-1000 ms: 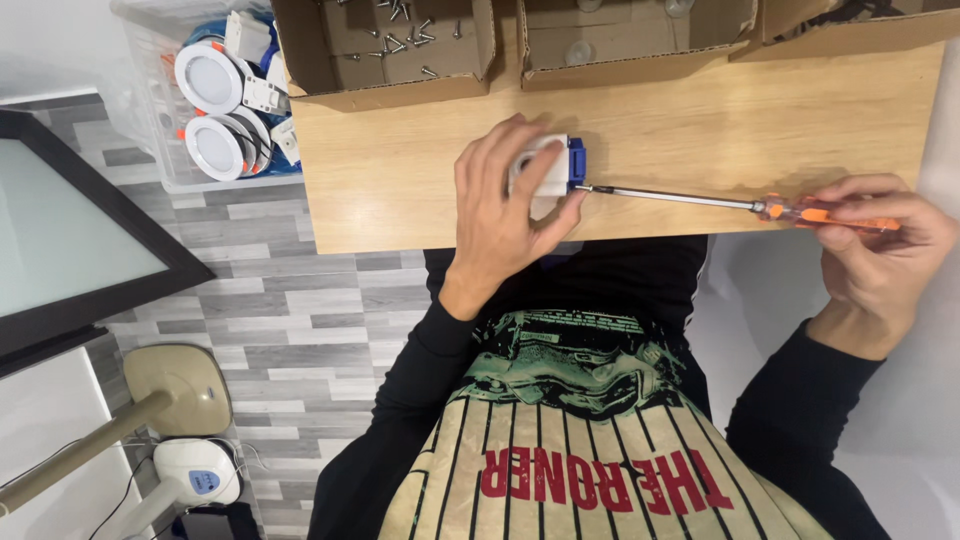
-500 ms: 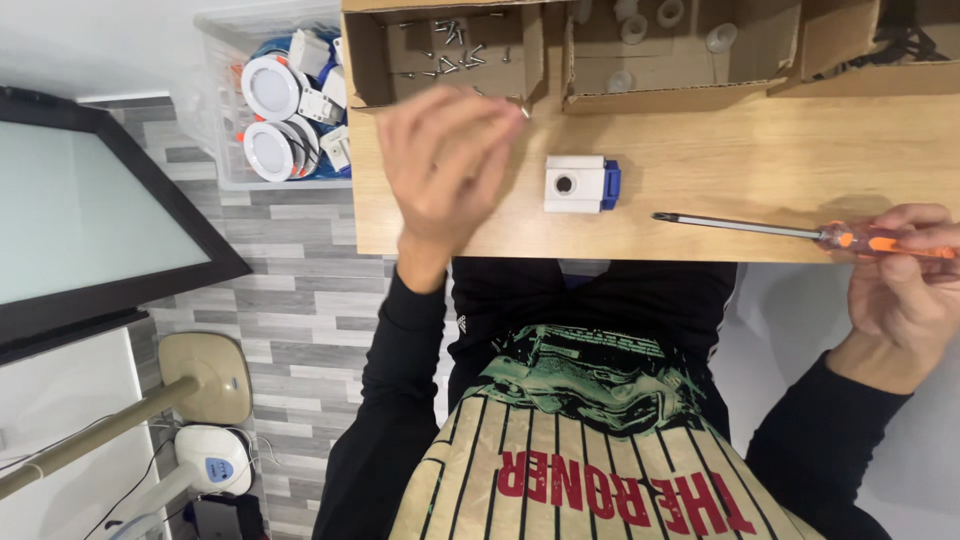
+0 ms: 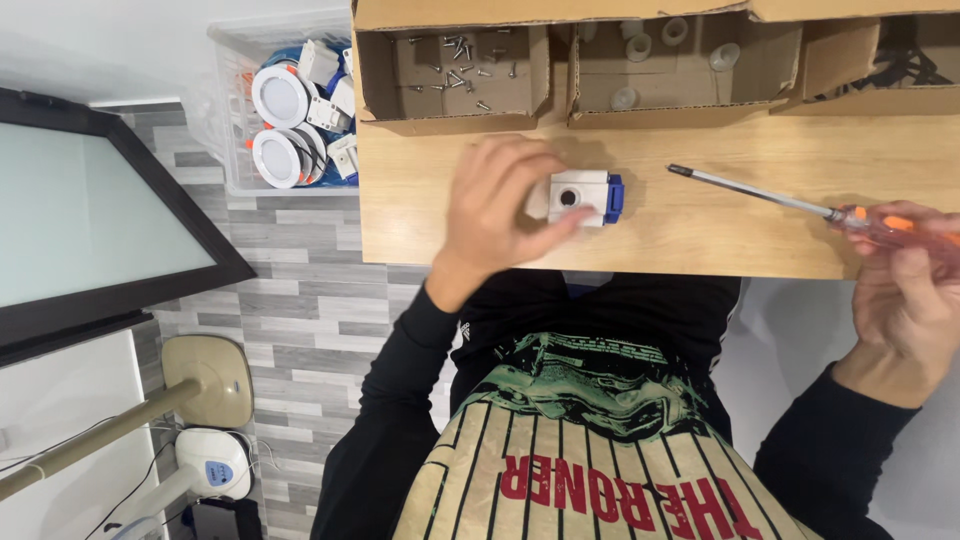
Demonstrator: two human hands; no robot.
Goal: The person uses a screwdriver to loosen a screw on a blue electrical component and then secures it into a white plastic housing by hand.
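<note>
Your left hand (image 3: 500, 205) has come back down from the far boxes onto the white box (image 3: 580, 197); fingers clasp its left side on the worktop (image 3: 700, 225). Your right hand (image 3: 905, 290) stays clenched on the screwdriver (image 3: 790, 203), now tilted. The handle is partly cut off at the right edge. The shaft's long axis runs right to left, tip pointing far-left, apart from the white box, whose blue end faces right.

The worktop (image 3: 700, 235) is pale matt wood grain. The small box (image 3: 580, 196) is smooth white plastic with a blue end. The screwdriver (image 3: 800, 205) has a shiny metal shaft and glossy clear orange plastic handle. The boxes (image 3: 450, 120) are dull brown cardboard.
</note>
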